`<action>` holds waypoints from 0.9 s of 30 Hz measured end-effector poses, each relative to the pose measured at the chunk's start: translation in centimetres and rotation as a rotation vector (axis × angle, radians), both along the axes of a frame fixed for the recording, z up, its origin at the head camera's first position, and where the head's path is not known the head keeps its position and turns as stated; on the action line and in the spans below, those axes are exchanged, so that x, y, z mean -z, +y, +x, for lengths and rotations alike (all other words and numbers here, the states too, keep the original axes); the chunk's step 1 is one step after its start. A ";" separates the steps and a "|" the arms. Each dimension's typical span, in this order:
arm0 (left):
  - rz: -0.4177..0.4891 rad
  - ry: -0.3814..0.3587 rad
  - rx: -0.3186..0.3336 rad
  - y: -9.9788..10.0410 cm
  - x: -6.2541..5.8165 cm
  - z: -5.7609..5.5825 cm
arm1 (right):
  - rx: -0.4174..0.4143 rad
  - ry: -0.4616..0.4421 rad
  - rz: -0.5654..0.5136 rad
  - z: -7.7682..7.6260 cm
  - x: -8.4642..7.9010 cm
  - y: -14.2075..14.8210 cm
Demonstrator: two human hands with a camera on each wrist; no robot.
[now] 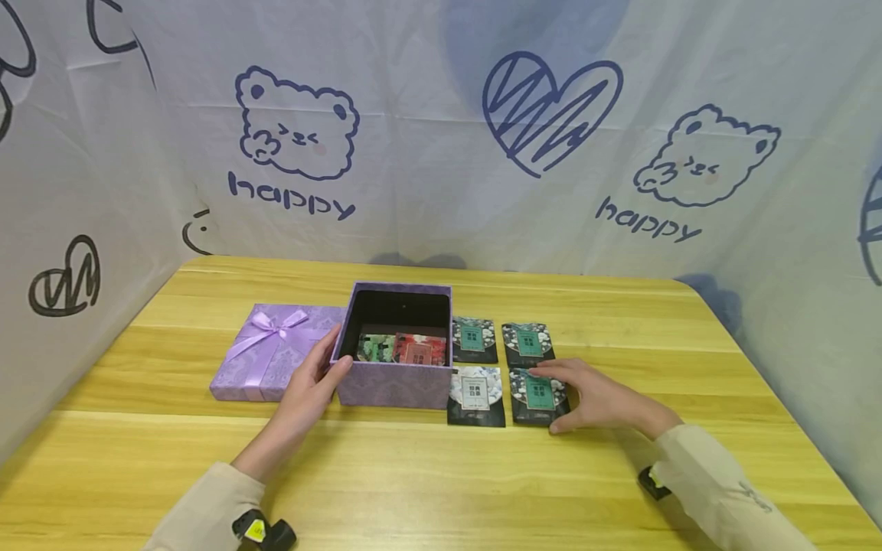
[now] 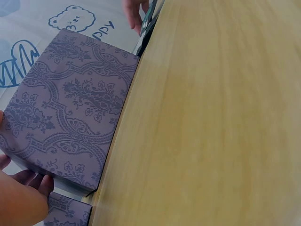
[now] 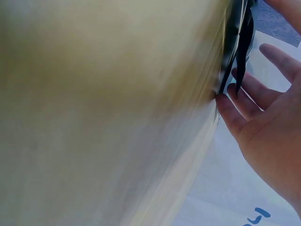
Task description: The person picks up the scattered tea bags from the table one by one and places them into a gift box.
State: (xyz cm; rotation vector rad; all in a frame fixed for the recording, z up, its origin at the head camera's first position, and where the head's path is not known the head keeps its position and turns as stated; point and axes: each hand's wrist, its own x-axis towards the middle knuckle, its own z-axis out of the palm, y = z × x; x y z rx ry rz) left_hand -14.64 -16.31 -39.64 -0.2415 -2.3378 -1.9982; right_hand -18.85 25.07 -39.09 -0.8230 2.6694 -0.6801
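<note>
A purple patterned box (image 1: 394, 386) stands with its top off, black inside. In it lie a green packet (image 1: 377, 348) and a red packet (image 1: 420, 350). My left hand (image 1: 313, 386) holds the box at its front left corner, thumb on the front rim and fingers along the left wall. In the left wrist view those fingers (image 2: 40, 181) lie against the box's side. Right of the box, my right hand (image 1: 598, 396) touches the right edge of a dark packet with a green label (image 1: 534, 396), fingers spread and loosely bent. The right wrist view shows fingertips (image 3: 225, 101) at the packet's edge.
Beside the box, two more dark green-labelled packets (image 1: 529, 344) lie in the back row, and a packet with a white label (image 1: 475, 392) lies in front. The purple lid with a ribbon bow (image 1: 276, 325) rests at left. Printed cloth (image 1: 427, 153) surrounds the wooden table (image 1: 413, 490).
</note>
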 end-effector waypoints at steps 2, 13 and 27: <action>-0.003 0.000 -0.003 0.0 0.0 0.0 | -0.004 0.004 -0.006 0.0 0.0 0.0; -0.011 -0.019 -0.010 0.0 -0.1 0.1 | 0.023 0.031 -0.001 0.0 -0.6 -0.2; 0.002 -0.024 -0.002 0.1 -0.2 0.1 | 0.011 0.046 -0.024 -0.4 -1.9 -0.7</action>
